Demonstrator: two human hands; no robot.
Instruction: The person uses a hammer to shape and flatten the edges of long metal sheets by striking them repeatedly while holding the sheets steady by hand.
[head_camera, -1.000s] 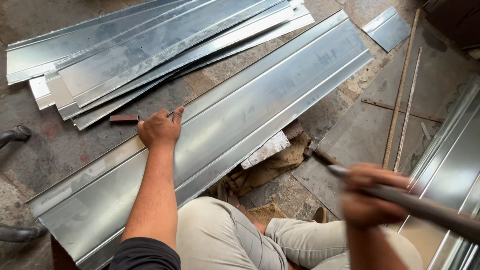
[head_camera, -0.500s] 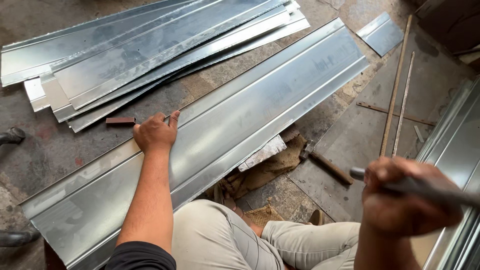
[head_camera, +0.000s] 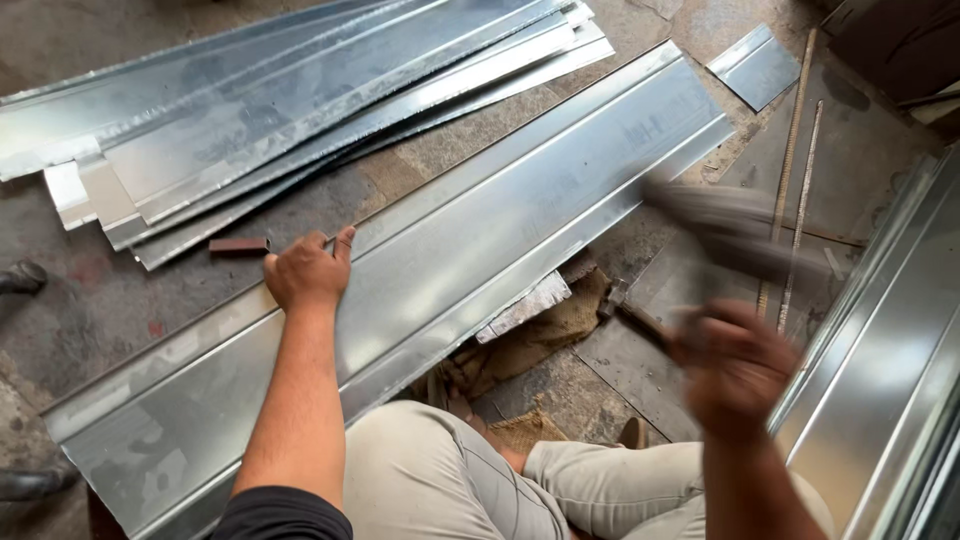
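Observation:
A long folded galvanised metal sheet lies diagonally across the floor in front of me. My left hand presses flat on its far edge, fingers apart. My right hand is blurred and closed around the handle of a long dark striking tool. The tool's blurred head hangs just above the sheet's near right edge. My knees in light trousers sit under the sheet's near edge.
A stack of similar metal strips lies at the back left, a small sheet offcut at the back right. Thin rods, a hammer, a wooden block and sacking lie on the floor. Another sheet stands right.
My right hand has swung the tool from low at the right up and left over the sheet's edge. My left hand has stayed on the sheet.

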